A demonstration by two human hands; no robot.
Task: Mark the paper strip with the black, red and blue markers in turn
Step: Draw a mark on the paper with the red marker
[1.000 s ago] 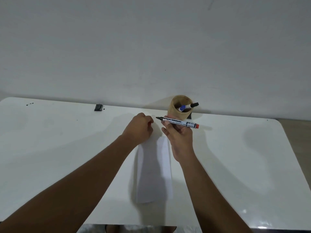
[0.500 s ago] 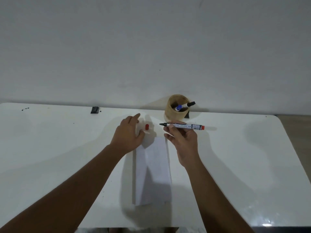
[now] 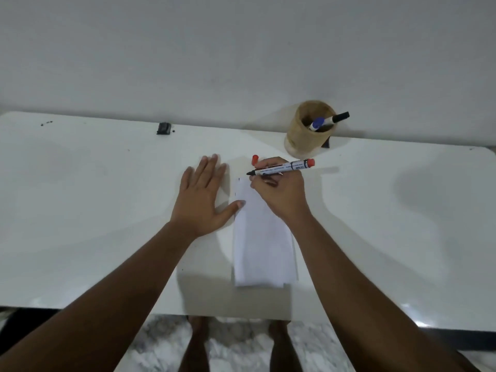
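A white paper strip [image 3: 261, 245] lies lengthwise on the white table [image 3: 94, 210], with small dark marks on its far left edge. My right hand [image 3: 279, 194] grips the uncapped red marker [image 3: 281, 167], tip pointing left just above the strip's far end. Its red cap [image 3: 255, 158] lies on the table beyond the hand. My left hand [image 3: 204, 194] rests flat with fingers spread, left of the strip, thumb touching its edge. The blue marker [image 3: 318, 123] and the black marker [image 3: 336, 118] stand in the wooden cup [image 3: 306, 135].
A small black object [image 3: 164, 128] lies near the table's back edge at the wall. A few dark specks [image 3: 46, 122] sit at the far left. The table's front edge runs below the strip, with my feet on marble floor beneath.
My left hand let go of the red cap, which now lies on the table, and settled flat beside the strip. My right hand lowered the marker tip toward the strip's far end.
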